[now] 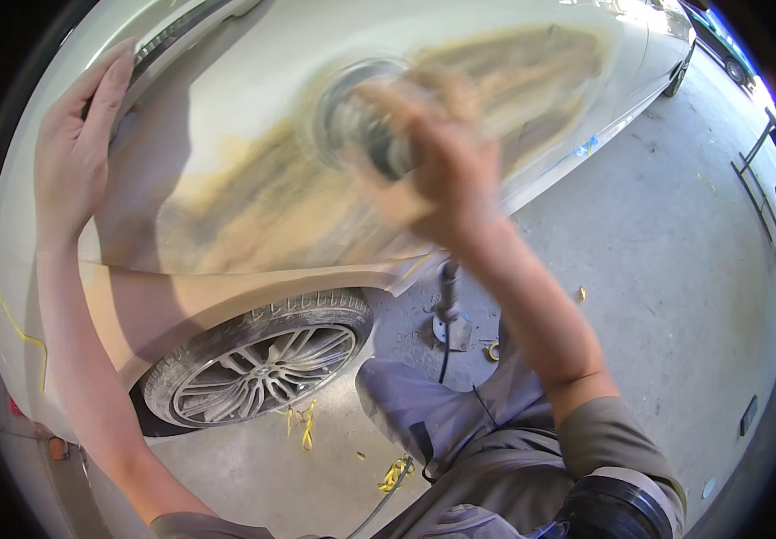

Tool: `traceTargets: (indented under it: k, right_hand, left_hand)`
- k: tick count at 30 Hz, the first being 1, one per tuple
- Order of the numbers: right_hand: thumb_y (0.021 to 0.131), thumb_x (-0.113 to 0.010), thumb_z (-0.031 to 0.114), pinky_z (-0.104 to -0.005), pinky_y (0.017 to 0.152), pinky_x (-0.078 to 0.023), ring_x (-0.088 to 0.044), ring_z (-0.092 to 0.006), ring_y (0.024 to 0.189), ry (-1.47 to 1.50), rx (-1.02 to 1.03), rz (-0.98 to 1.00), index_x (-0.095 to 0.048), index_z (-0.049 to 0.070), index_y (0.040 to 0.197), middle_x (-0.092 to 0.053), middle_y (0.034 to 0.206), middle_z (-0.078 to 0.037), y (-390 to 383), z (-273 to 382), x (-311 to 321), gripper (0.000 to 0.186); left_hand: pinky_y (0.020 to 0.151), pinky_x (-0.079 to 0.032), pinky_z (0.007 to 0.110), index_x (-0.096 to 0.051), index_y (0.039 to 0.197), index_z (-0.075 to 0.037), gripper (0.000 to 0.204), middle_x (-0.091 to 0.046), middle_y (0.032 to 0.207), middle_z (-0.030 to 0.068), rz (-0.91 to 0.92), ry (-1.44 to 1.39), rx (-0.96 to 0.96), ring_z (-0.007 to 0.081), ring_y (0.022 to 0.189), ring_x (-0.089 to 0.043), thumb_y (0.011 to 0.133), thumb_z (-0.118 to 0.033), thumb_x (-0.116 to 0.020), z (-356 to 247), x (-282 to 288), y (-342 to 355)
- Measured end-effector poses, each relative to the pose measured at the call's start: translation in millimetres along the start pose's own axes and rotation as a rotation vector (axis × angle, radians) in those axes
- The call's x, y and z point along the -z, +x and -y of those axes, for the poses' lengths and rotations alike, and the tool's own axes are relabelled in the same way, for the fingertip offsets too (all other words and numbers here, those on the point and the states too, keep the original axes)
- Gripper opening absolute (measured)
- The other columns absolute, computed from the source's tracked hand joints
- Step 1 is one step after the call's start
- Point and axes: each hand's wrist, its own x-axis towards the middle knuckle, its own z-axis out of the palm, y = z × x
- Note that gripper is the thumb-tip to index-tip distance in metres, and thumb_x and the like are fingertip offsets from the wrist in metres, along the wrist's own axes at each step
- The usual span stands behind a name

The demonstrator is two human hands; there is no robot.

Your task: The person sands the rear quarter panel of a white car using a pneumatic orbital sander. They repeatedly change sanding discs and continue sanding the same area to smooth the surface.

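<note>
Blur softened the right hand (pixel 455 162), curled around a round, dark tool (pixel 388 154) on the curved white car panel (pixel 235 117), amid matte, streaky tan-and-grey patches (pixel 262 207). The left hand (pixel 73 162) met dark trim (pixel 168 40), though whether it gripped I could not tell; below, a dusty, spoked wheel (pixel 266 377) stood on smooth grey concrete (pixel 657 225).

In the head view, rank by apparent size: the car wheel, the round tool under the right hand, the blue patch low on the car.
1. Car wheel
2. Round tool, edges blurred
3. Blue patch
</note>
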Motion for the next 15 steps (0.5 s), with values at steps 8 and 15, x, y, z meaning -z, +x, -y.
traceTargets:
  k: [8, 15]
  right_hand:
    - [0.069, -0.086, 0.011, -0.0379, 0.084, -0.058, -0.069, -0.0262, 0.097, -0.078, -0.183, -0.148, -0.072, 0.008, 0.118, -0.071, 0.108, -0.013, -2.8, -34.2, 10.5, 0.051]
    - [0.093, -0.059, 0.018, -0.0451, 0.070, -0.062, -0.072, -0.0338, 0.085, 0.206, 0.202, 0.275, -0.068, 0.034, 0.130, -0.059, 0.129, -0.025, -75.2, 42.2, -30.2, 0.041]
  left_hand:
    - [0.100, -0.046, 0.023, -0.067, 0.136, -0.003, 0.041, -0.073, 0.124, 0.0058, -0.007, 0.083, 0.063, 0.0097, 0.112, -0.064, 0.109, -0.032, -0.057, 0.9, 1.7, 3.7]
    - [0.105, -0.044, 0.024, -0.065, 0.139, -0.004, 0.041, -0.071, 0.130, 0.0071, -0.104, 0.136, 0.081, 0.0119, 0.121, -0.063, 0.109, -0.030, -0.057, 6.3, 2.0, -2.4]
